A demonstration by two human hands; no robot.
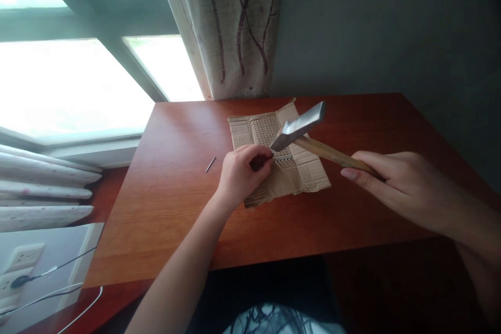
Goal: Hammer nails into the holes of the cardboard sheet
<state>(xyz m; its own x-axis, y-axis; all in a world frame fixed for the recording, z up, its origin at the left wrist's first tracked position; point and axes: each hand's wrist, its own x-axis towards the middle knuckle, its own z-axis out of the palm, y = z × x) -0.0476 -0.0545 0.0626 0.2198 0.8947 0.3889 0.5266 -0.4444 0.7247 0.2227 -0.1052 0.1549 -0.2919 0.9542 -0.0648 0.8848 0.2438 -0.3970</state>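
My right hand (403, 182) grips the wooden handle of a hammer (299, 128), whose metal head hangs tilted over the cardboard. The head's lower end is close to the fingertips of my left hand (245, 169); I cannot tell whether it touches anything. That left hand is closed in a pinch, and whatever is between the fingertips is hidden. Beneath both lies a creased sheet of brown cardboard (313, 169). Rows of small holes form a perforated patch (264, 130) in its middle, with a row of short slanted marks or pieces (284, 158) along the near side.
A thin dark metal pin or nail (210, 165) lies on the wooden table (168, 219), left of my left hand. Windows and a curtain (238, 26) border the far left side, and a wall stands behind. Cables run from a wall socket (25, 258) at lower left.
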